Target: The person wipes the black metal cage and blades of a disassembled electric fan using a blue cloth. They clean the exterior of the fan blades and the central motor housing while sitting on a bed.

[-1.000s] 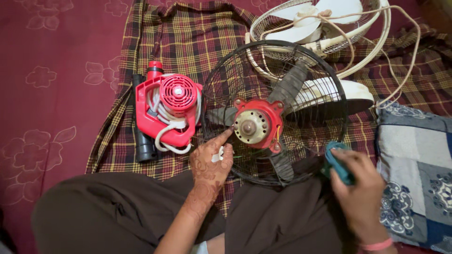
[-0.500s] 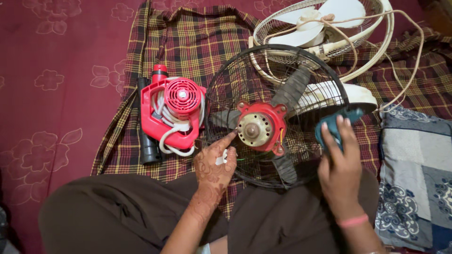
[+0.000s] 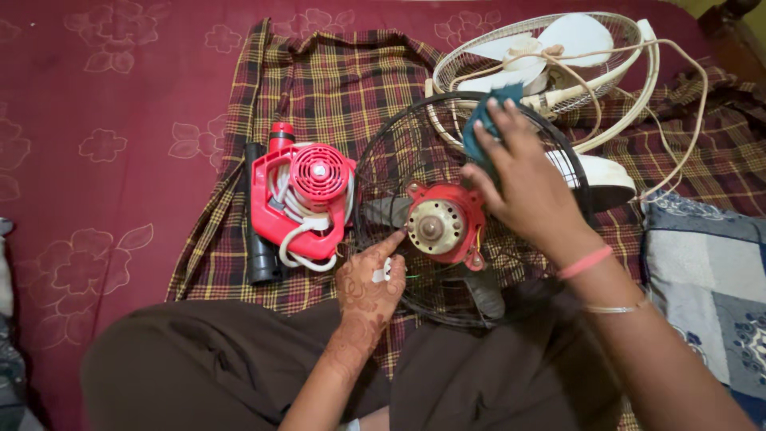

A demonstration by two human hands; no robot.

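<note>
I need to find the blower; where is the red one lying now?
In the head view the red blower lies on the plaid cloth, left of the black fan guard.

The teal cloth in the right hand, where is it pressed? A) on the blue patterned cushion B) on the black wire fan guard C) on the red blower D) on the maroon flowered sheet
B: the right hand presses the teal cloth against the upper part of the round black wire fan guard, above the red motor hub.

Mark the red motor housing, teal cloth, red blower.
red motor housing (image 3: 463, 209): head view, its right edge.
teal cloth (image 3: 481, 121): head view, fold above the fingers.
red blower (image 3: 318, 172): head view, round grille.
</note>
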